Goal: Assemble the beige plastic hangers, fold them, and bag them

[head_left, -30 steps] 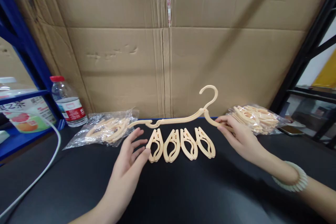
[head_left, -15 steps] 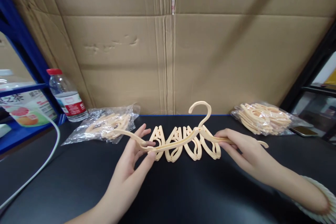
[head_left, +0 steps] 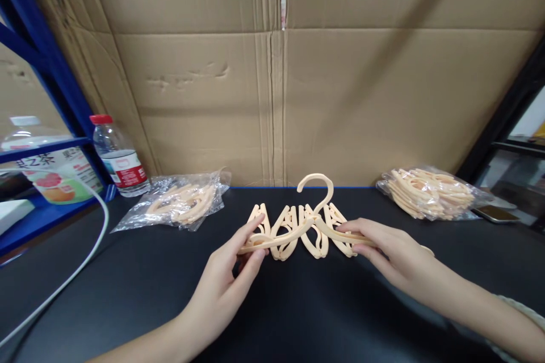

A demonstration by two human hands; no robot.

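Note:
A cream plastic folding hanger (head_left: 293, 235) is held up between my hands, its hook pointing upward and its arms spread to both sides. My left hand (head_left: 227, 272) pinches the left arm between thumb and fingers. On the other side, my right hand (head_left: 394, 249) grips the right arm, and the tip pokes out past the wrist. Behind the held hanger, several folded cream hangers (head_left: 284, 249) lie in a row on the black table (head_left: 293, 312). My left fingers and the held hanger partly cover that row.
A clear plastic bag of hangers (head_left: 179, 201) lies at the back left, another bag (head_left: 430, 190) at the back right beside a phone (head_left: 496, 214). A red-capped bottle (head_left: 123, 164) stands by the blue shelf (head_left: 46, 147). A white cable (head_left: 91, 252) runs down the left. Cardboard (head_left: 204, 102) walls the back.
The hanger has come down and slightly left. Its left arm's end, which stuck out past my left hand, is now folded in or hidden there, and my left fingers have closed around it.

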